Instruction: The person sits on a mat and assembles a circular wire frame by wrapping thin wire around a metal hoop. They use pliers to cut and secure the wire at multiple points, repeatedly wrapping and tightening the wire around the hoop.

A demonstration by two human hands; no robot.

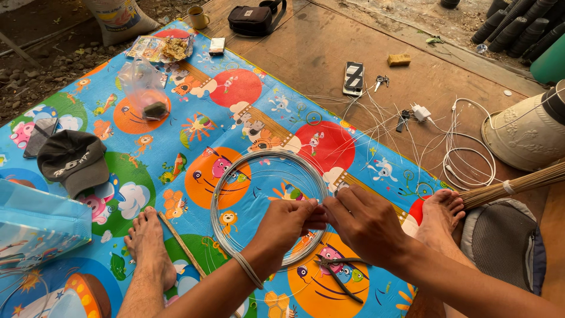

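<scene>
A coil of thin silvery wire (235, 176) lies in a ring on the colourful cartoon-print mat (247, 100) between my bare feet. My left hand (288, 222) and my right hand (362, 221) meet over the coil's near right edge, and both pinch the wire there with fingers closed. A few wire loops circle my left wrist. Pliers (340, 275) with dark handles lie on the mat just below my right hand. Loose thin wire strands (376, 123) fan out beyond the coil toward the wooden floor.
A dark cap (73, 160), a phone, a plastic bag (144, 88) and snack wrappers lie on the mat's left. On the wooden floor are a phone (354, 78), keys, a charger with white cable (465, 156), a pale pot (524, 132), a stick broom (518, 182) and a grey bag (506, 241).
</scene>
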